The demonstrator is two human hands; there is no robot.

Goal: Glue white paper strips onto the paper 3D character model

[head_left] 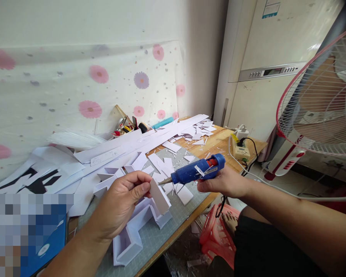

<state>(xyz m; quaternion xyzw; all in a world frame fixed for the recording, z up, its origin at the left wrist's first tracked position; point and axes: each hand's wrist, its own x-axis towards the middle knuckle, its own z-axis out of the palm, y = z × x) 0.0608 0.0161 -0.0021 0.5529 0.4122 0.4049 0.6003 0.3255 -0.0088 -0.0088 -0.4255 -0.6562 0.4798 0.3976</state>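
Between thumb and fingers, my left hand [127, 204] pinches a small white foam-board strip [160, 197]. My right hand [223, 181] is wrapped round the handle of a blue hot glue gun [196, 171], whose metal nozzle points left at the strip's upper edge; whether it touches cannot be made out. Below the strip, a white zigzag-walled shape [132, 240] lies on the grey cutting mat [103, 265]. Another folded white shape [109, 177] sits behind my left hand. Loose white offcuts [184, 194] are scattered under the glue gun.
Long white boards [150, 140] and scraps cover the back of the wooden table [219, 140]. A power strip [240, 148] with cables sits at its right end. A fan [314, 96] stands at the right, and a pink plastic stool [216, 234] is below the edge.
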